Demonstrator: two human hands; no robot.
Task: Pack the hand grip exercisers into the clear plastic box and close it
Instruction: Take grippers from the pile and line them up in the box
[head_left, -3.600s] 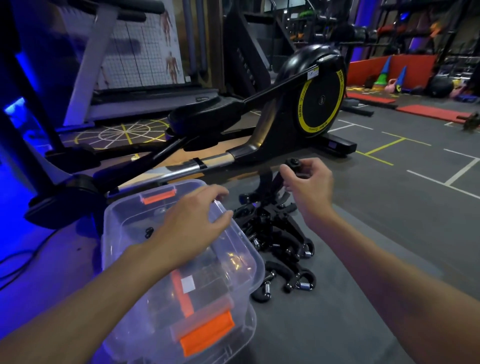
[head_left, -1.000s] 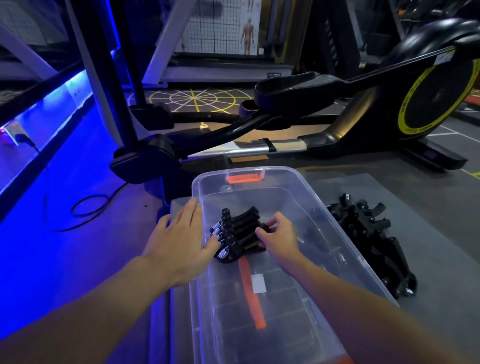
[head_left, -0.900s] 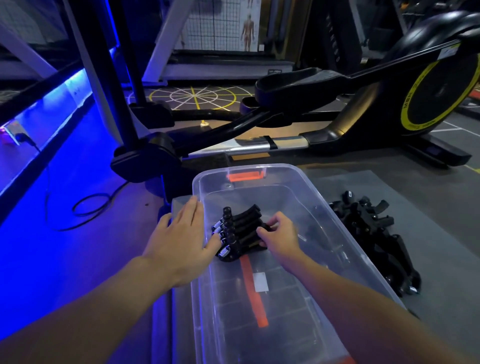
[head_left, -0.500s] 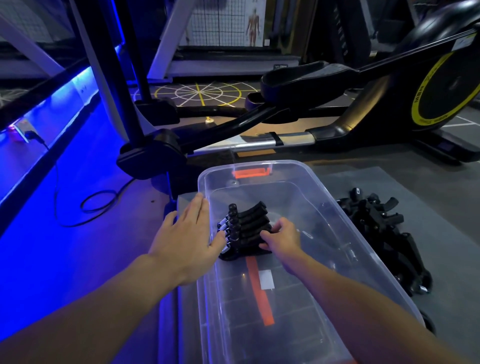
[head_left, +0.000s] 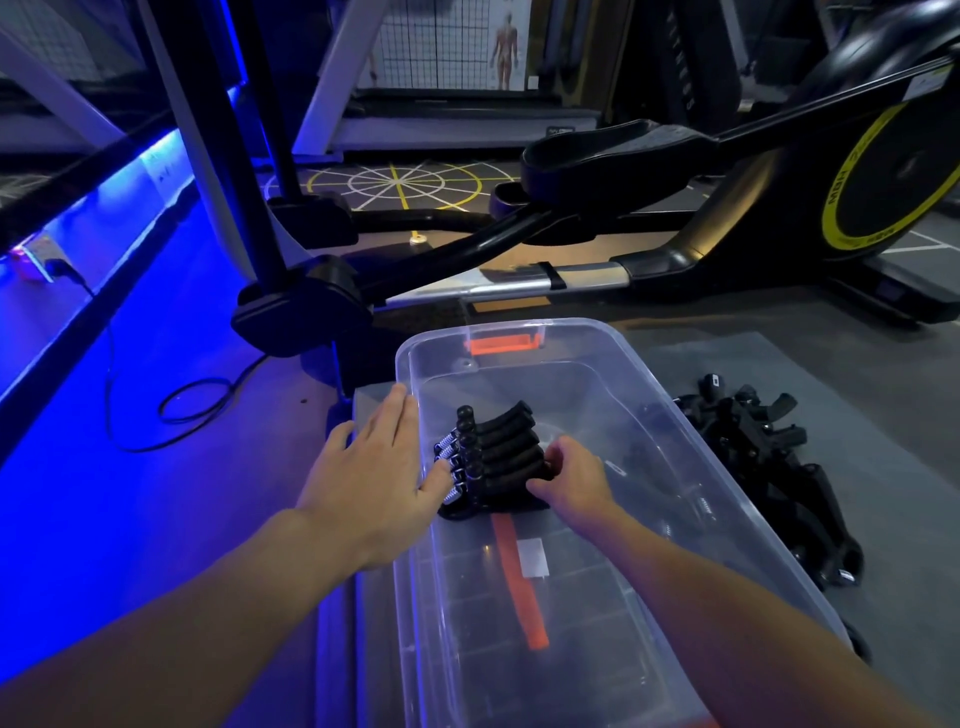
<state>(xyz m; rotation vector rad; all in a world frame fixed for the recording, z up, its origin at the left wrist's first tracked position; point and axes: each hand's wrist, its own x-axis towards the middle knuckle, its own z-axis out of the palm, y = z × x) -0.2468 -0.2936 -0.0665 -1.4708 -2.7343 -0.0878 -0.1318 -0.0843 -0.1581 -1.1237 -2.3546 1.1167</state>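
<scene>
The clear plastic box stands open on the grey mat in front of me. Inside it, a row of several black hand grip exercisers with silver springs lies against the left wall. My right hand is inside the box and grips the handle ends of that row. My left hand lies flat with straight fingers over the box's left rim, its thumb touching the springs. A loose pile of more black exercisers lies on the mat to the right of the box.
An orange strip and a white label show through the box's bottom. A black elliptical machine with a yellow-ringed flywheel stands behind the box. A black cable loops on the blue-lit floor at left.
Since 3.6 s ago the lid is off the box and a row of exercisers now lies inside. Over the last second both hands stay almost still on that row.
</scene>
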